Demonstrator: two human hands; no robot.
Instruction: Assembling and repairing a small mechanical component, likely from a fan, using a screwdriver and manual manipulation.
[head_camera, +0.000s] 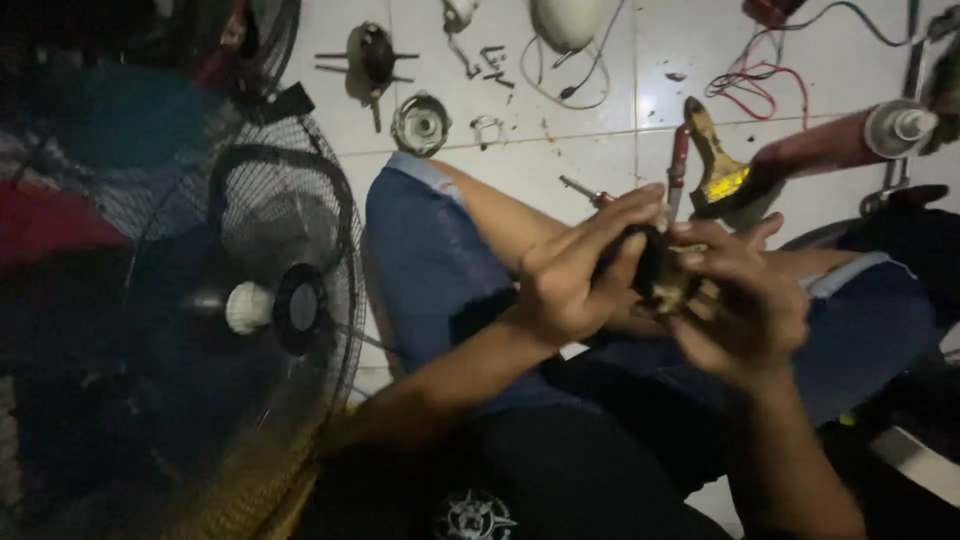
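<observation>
I sit cross-legged on a white tiled floor in blue shorts. Both hands meet above my lap around a small dark round part (655, 272) with a brassy, grimy underside. My left hand (580, 275) wraps it from the left, fingers over the top. On the other side, my right hand (745, 300) cups it, thumb and fingers pressed on its edge. Most of the part is hidden by my fingers.
A black fan guard (330, 230) with a white hub (248, 307) stands at my left. On the tiles ahead lie a round metal motor part (421, 124), a paintbrush (716, 160), a screwdriver (588, 192), red wires (760, 78), a white shell (565, 22) and a spray can (850, 142).
</observation>
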